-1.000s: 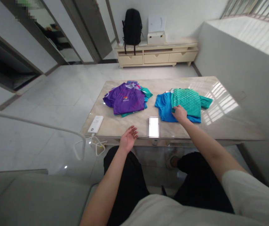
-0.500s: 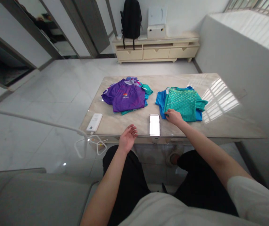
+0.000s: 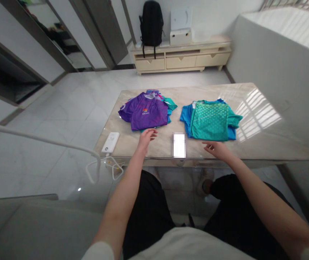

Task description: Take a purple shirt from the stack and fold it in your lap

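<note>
Since the earlier frame, the right hand has drawn back off the green shirt, and the left hand has moved forward toward the purple one.

At eight o'clock on the glossy marbled table [image 3: 254,144], a white rectangular power bank [image 3: 110,142] with a cable bears faint, unreadable marks. At ten, a purple short-sleeved shirt [image 3: 150,113] tops a pile; lettering under its coloured chest emblem is too small to read. The left hand [image 3: 147,138], fingers loosely apart, is at its near edge; contact is unclear. At six, a bright white rectangle [image 3: 179,145] is pixelated, near the table's front edge. At three, a folded green patterned shirt [image 3: 210,121] partly hides a blue shirt [image 3: 187,115]. The right hand [image 3: 216,148] is just below, empty, index finger extended, others curled. Bare tabletop lies between the piles and toward four o'clock.
</note>
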Demonstrator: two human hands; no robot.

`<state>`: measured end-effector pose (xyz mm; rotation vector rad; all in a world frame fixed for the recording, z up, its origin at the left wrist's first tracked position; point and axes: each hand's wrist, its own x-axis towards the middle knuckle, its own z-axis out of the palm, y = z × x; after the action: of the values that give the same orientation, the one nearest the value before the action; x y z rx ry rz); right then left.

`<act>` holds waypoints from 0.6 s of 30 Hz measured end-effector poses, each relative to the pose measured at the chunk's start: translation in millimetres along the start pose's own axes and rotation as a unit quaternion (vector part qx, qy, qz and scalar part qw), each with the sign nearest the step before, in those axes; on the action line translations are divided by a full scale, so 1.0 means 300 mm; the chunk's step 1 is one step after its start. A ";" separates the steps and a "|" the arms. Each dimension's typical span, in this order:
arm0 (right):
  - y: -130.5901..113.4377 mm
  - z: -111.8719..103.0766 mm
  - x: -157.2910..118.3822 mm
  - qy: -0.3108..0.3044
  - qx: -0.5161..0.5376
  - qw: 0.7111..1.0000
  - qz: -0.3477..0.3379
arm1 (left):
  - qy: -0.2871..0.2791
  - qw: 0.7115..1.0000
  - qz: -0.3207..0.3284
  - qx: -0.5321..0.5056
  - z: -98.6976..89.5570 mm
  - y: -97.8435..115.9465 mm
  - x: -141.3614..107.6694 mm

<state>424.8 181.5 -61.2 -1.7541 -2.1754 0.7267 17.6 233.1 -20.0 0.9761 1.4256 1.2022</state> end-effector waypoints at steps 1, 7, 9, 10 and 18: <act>0.003 0.006 -0.021 -0.006 0.015 1.000 0.003 | 0.024 0.998 0.027 0.047 0.003 0.007 0.060; -0.005 0.052 -0.094 -0.023 0.056 0.997 0.041 | 0.110 0.949 0.141 0.260 -0.015 -0.070 0.254; -0.006 0.059 -0.081 -0.027 0.062 0.997 0.046 | 0.106 0.934 0.156 0.305 -0.029 -0.123 0.262; -0.006 0.062 -0.068 -0.026 0.065 0.996 0.047 | 0.104 0.926 0.164 0.323 -0.036 -0.146 0.263; -0.027 0.098 0.017 0.003 0.053 0.997 0.058 | 0.131 0.894 0.192 0.384 -0.075 -0.191 0.291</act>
<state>402.4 178.7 -82.2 -1.8383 -2.0051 0.8475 -19.7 302.8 -91.8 1.7519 2.0617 1.0709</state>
